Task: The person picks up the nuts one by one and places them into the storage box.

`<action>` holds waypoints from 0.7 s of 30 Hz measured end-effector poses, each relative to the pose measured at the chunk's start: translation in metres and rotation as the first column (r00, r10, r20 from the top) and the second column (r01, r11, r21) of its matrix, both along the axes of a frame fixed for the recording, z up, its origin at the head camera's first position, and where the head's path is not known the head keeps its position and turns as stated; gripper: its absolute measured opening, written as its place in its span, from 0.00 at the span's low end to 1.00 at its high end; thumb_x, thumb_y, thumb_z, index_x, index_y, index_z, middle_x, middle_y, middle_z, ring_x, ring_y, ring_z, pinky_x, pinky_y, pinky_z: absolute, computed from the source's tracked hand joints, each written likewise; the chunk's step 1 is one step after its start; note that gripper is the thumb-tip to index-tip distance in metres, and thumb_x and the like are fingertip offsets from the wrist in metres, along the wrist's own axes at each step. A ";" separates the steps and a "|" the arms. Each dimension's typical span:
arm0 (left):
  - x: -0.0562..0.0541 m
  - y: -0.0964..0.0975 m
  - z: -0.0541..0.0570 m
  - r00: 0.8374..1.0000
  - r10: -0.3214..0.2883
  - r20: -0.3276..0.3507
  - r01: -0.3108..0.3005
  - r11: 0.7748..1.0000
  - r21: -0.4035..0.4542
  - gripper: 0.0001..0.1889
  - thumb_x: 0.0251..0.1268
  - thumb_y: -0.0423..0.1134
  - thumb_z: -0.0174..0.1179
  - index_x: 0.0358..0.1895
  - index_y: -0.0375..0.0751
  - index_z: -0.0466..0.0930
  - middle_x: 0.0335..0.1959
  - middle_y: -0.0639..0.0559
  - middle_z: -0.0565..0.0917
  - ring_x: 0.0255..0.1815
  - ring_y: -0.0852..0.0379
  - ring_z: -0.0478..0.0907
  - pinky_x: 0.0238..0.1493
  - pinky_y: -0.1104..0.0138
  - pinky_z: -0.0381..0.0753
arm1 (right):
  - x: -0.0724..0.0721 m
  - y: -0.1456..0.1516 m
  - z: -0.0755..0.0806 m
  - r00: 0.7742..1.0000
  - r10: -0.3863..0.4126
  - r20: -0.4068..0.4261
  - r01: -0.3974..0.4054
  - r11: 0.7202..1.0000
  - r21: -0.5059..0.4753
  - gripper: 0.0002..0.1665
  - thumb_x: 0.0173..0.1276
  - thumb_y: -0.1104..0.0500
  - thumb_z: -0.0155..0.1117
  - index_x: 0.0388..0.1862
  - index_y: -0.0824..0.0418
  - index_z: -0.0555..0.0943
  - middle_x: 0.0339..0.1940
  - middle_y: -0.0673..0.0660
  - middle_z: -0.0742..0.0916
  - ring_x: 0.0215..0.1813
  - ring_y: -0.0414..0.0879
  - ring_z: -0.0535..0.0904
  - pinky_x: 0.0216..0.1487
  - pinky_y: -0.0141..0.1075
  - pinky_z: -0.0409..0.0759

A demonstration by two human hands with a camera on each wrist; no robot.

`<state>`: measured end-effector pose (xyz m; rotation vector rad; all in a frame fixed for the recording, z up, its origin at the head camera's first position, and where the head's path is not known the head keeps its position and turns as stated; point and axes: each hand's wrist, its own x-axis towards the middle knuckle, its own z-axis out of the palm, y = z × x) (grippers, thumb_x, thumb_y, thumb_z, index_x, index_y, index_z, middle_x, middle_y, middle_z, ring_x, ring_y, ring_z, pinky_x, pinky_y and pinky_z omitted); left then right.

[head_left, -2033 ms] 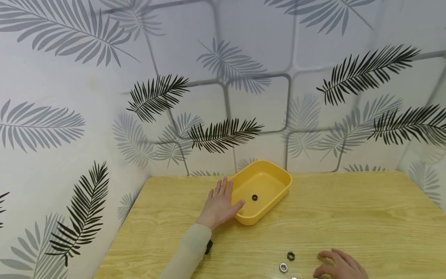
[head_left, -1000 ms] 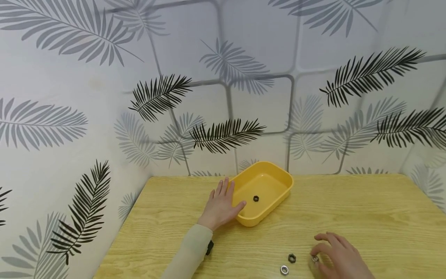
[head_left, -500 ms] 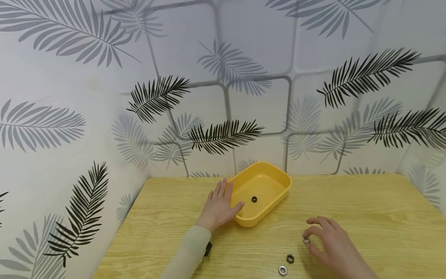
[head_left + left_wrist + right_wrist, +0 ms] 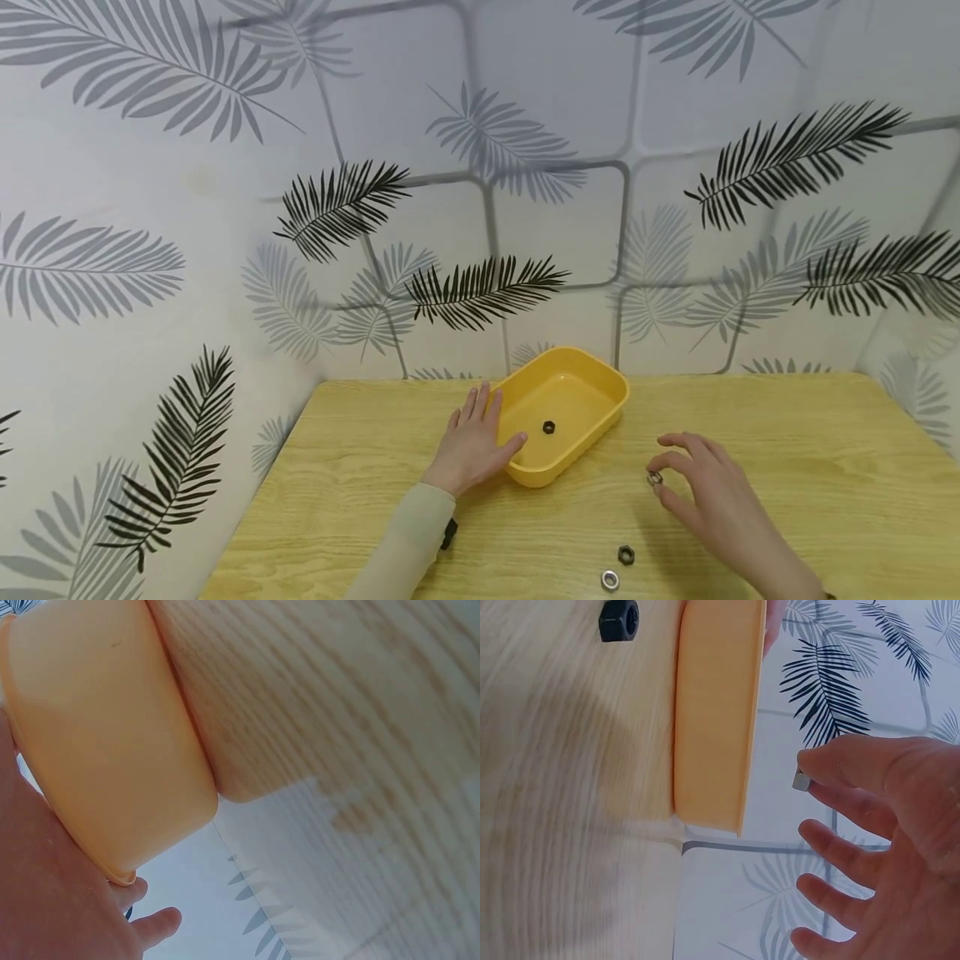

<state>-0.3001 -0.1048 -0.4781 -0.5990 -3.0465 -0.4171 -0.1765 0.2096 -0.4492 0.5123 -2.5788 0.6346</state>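
The right hand (image 4: 712, 504) pinches a silver nut (image 4: 655, 478), four o'clock of the yellow tray (image 4: 577, 404); the left hand (image 4: 468, 450) touches it, fingers straight. Carrying, I'd guess; next wants ten o'clock, then release.

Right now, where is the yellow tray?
In the head view, the tray stands on the table just right of centre, near the wall; the left hand touches its left side, the right hand is to its right.
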 end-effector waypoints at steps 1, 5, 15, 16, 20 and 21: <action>0.000 0.000 0.001 1.000 -0.003 -0.003 0.003 1.000 0.005 0.45 0.71 0.70 0.39 0.80 0.44 0.45 0.81 0.44 0.41 0.80 0.46 0.37 0.73 0.46 0.48 | -0.002 0.000 0.000 1.000 -0.003 -0.012 0.003 1.000 0.000 0.15 0.53 0.65 0.76 0.35 0.49 0.83 0.54 0.59 0.81 0.58 0.63 0.72 0.50 0.64 0.70; 0.000 0.002 0.002 1.000 -0.014 -0.007 0.014 1.000 0.012 0.45 0.71 0.69 0.39 0.80 0.43 0.45 0.80 0.43 0.42 0.80 0.46 0.38 0.73 0.46 0.48 | -0.008 -0.001 0.002 1.000 -0.013 -0.025 0.013 1.000 -0.007 0.15 0.52 0.65 0.76 0.36 0.49 0.84 0.54 0.59 0.81 0.56 0.64 0.73 0.48 0.63 0.70; -0.003 0.000 0.001 1.000 -0.006 -0.017 0.006 1.000 -0.001 0.45 0.71 0.70 0.38 0.80 0.45 0.44 0.81 0.44 0.42 0.80 0.46 0.38 0.73 0.46 0.48 | -0.026 -0.011 0.011 0.998 -0.008 -0.058 0.006 0.999 -0.037 0.13 0.55 0.66 0.75 0.38 0.52 0.84 0.56 0.60 0.80 0.57 0.64 0.72 0.49 0.63 0.71; -0.003 0.000 0.000 1.000 -0.006 -0.017 0.006 1.000 -0.002 0.45 0.71 0.70 0.38 0.80 0.45 0.44 0.81 0.44 0.42 0.80 0.46 0.38 0.73 0.45 0.49 | -0.027 -0.012 0.012 0.998 -0.009 -0.059 0.007 0.999 -0.041 0.13 0.56 0.66 0.75 0.38 0.52 0.84 0.56 0.60 0.80 0.57 0.64 0.72 0.49 0.63 0.70; -0.002 -0.001 0.001 1.000 -0.002 -0.006 0.002 1.000 -0.007 0.45 0.71 0.70 0.39 0.81 0.45 0.44 0.81 0.44 0.42 0.80 0.46 0.38 0.73 0.45 0.49 | -0.034 -0.016 0.014 1.000 -0.018 -0.020 0.017 0.998 -0.053 0.11 0.58 0.64 0.74 0.39 0.53 0.85 0.57 0.61 0.80 0.58 0.66 0.71 0.52 0.64 0.68; -0.001 -0.001 0.001 1.000 0.000 -0.004 0.000 1.000 -0.009 0.45 0.71 0.70 0.39 0.81 0.45 0.44 0.81 0.44 0.41 0.80 0.46 0.38 0.73 0.45 0.49 | -0.035 -0.017 0.014 1.000 -0.020 -0.007 0.019 0.998 -0.055 0.11 0.59 0.64 0.74 0.40 0.53 0.85 0.57 0.61 0.80 0.59 0.66 0.71 0.52 0.65 0.68</action>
